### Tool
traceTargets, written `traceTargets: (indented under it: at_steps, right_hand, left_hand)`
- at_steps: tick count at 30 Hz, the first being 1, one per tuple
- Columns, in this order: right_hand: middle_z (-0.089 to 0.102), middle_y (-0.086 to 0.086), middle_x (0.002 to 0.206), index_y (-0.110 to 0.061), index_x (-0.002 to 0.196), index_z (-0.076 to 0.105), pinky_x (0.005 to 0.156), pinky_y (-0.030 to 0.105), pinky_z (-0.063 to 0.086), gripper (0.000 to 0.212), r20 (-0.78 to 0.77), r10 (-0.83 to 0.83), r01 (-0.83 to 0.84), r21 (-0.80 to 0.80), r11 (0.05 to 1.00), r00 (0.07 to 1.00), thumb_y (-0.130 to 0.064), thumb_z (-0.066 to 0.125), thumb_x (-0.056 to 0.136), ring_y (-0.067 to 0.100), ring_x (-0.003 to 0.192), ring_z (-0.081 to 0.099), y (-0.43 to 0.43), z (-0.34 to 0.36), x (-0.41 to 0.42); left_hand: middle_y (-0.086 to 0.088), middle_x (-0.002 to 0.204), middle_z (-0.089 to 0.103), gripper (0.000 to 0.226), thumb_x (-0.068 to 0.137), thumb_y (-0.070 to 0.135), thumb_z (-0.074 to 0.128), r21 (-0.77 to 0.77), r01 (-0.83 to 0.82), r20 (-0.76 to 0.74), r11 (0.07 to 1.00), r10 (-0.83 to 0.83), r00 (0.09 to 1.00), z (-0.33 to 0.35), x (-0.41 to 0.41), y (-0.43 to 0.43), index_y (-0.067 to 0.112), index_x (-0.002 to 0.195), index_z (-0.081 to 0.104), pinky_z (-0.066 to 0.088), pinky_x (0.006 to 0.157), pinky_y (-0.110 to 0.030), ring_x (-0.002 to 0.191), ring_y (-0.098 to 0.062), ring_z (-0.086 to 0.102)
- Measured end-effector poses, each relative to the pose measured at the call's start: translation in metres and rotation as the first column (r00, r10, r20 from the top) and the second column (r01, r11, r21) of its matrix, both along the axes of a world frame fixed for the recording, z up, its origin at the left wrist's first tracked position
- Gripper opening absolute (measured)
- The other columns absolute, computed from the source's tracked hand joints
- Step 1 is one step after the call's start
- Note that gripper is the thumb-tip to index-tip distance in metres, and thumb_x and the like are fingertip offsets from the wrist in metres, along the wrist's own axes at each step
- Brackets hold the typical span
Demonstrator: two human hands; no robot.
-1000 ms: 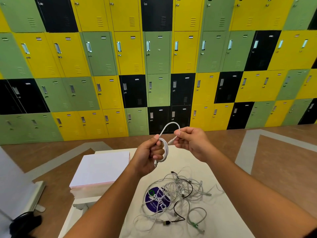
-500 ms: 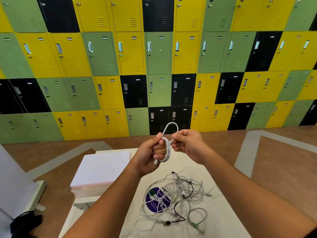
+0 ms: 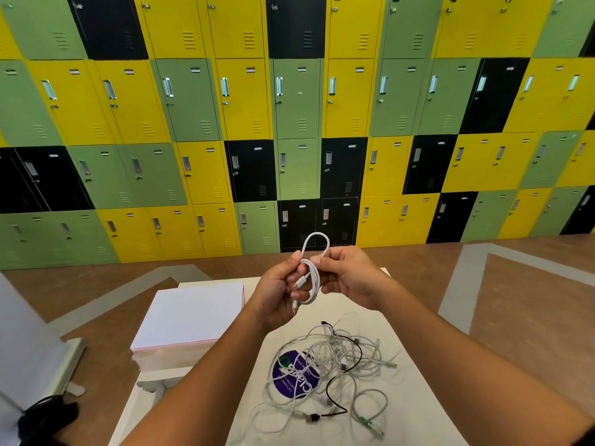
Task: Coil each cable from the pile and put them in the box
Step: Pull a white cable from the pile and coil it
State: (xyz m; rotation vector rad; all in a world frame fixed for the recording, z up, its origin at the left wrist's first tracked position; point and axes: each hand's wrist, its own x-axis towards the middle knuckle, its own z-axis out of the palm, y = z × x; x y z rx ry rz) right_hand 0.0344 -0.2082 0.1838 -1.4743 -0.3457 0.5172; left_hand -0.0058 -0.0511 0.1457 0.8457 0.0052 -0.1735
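Note:
A short white cable (image 3: 314,274) is wound into a small coil held up above the table. My left hand (image 3: 280,291) grips the coil's left side, with one plug end hanging by its fingers. My right hand (image 3: 349,275) pinches the coil's right side, and a loop arches above both hands. Below them a tangled pile of cables (image 3: 335,365), mostly white with one black, lies on the white table (image 3: 418,400). A white box (image 3: 190,317) with a closed flat lid stands to the left of the pile.
A round purple sticker (image 3: 291,379) lies under the pile. A wall of yellow, green and black lockers (image 3: 296,123) stands beyond brown floor. A black object (image 3: 45,416) lies on the floor at bottom left, beside a white panel (image 3: 22,342).
My right hand has moved left, close against my left hand. The cable's free loop has tightened into the coil, and both hands now hold it together.

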Motion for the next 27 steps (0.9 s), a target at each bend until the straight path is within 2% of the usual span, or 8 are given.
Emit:
traceTargets:
  at_steps: [3,6,12,14,17,20,24,27]
  right_hand:
    - [0.069,0.011,0.087,-0.002,0.102,0.071,0.057,0.030,0.048,0.037,-0.072,-0.034,0.031,-0.047,0.998,0.997,-0.035,0.053,0.102,0.023,0.075,0.063,0.002,-0.004,0.000]
    - [0.072,0.011,0.092,-0.008,0.100,0.072,0.063,0.031,0.046,0.034,-0.065,0.039,-0.051,-0.182,0.982,0.997,-0.041,0.062,0.096,0.024,0.083,0.065,0.001,-0.009,-0.002]
    - [0.076,0.011,0.095,-0.014,0.092,0.071,0.070,0.033,0.046,0.002,-0.107,0.133,-0.157,-0.269,0.950,0.985,-0.016,0.070,0.091,0.019,0.091,0.068,-0.004,-0.022,-0.004]
    - [0.076,0.008,0.092,-0.013,0.093,0.070,0.072,0.035,0.049,0.003,-0.127,0.140,-0.170,-0.270,0.948,0.982,-0.011,0.069,0.091,0.018,0.090,0.069,-0.005,-0.025,-0.003]
    - [0.075,0.008,0.090,-0.013,0.092,0.070,0.074,0.037,0.052,0.003,-0.160,0.144,-0.183,-0.260,0.948,0.976,-0.012,0.071,0.090,0.019,0.091,0.070,-0.006,-0.033,-0.003]
    - [0.073,0.011,0.091,-0.011,0.095,0.070,0.078,0.041,0.052,0.009,-0.206,0.126,-0.180,-0.270,0.946,0.970,-0.014,0.074,0.087,0.021,0.092,0.068,-0.008,-0.046,-0.004]
    - [0.067,0.015,0.095,-0.004,0.093,0.068,0.076,0.042,0.055,0.016,-0.273,0.136,-0.216,-0.288,0.933,0.952,0.001,0.064,0.078,0.025,0.092,0.061,-0.006,-0.060,-0.010]
    - [0.067,0.018,0.093,0.001,0.094,0.065,0.076,0.043,0.057,0.022,-0.281,0.111,-0.199,-0.305,0.931,0.953,0.010,0.054,0.077,0.026,0.085,0.062,-0.001,-0.062,-0.013]
  left_hand:
    - [0.002,0.055,0.030,0.040,0.099,0.035,0.053,0.164,-0.156,0.053,0.974,0.150,0.987,-0.006,0.001,-0.004,0.009,0.069,0.060,0.033,0.041,-0.018,0.046,-0.007,0.027]
    - [0.002,0.052,0.038,0.039,0.102,0.031,0.050,0.298,-0.229,0.112,0.927,0.204,0.973,-0.011,-0.003,-0.009,0.010,0.073,0.064,0.036,0.043,-0.019,0.042,-0.006,0.035]
    - [-0.015,0.069,0.060,0.036,0.102,0.028,0.053,0.491,-0.269,0.200,0.828,0.194,0.960,-0.019,-0.005,-0.016,0.000,0.085,0.067,0.048,0.052,-0.028,0.059,-0.022,0.057]
    - [-0.019,0.073,0.059,0.034,0.099,0.029,0.058,0.504,-0.286,0.209,0.815,0.207,0.956,-0.023,-0.004,-0.016,0.008,0.076,0.070,0.048,0.057,-0.032,0.067,-0.031,0.054]
    - [-0.016,0.070,0.061,0.034,0.097,0.030,0.060,0.518,-0.284,0.206,0.807,0.205,0.957,-0.030,-0.005,-0.017,0.012,0.070,0.071,0.049,0.057,-0.031,0.065,-0.029,0.056]
    - [-0.016,0.072,0.064,0.034,0.095,0.033,0.061,0.541,-0.251,0.196,0.803,0.170,0.966,-0.039,-0.007,-0.019,0.006,0.077,0.072,0.052,0.062,-0.034,0.069,-0.030,0.059]
    - [-0.035,0.078,0.059,0.035,0.098,0.037,0.060,0.621,-0.211,0.223,0.755,0.088,0.971,-0.055,-0.010,-0.016,0.007,0.086,0.075,0.048,0.068,-0.044,0.071,-0.032,0.056]
    - [-0.021,0.064,0.053,0.036,0.100,0.031,0.058,0.625,-0.223,0.190,0.748,0.132,0.973,-0.062,-0.012,-0.015,0.002,0.084,0.072,0.045,0.057,-0.034,0.057,-0.024,0.050]
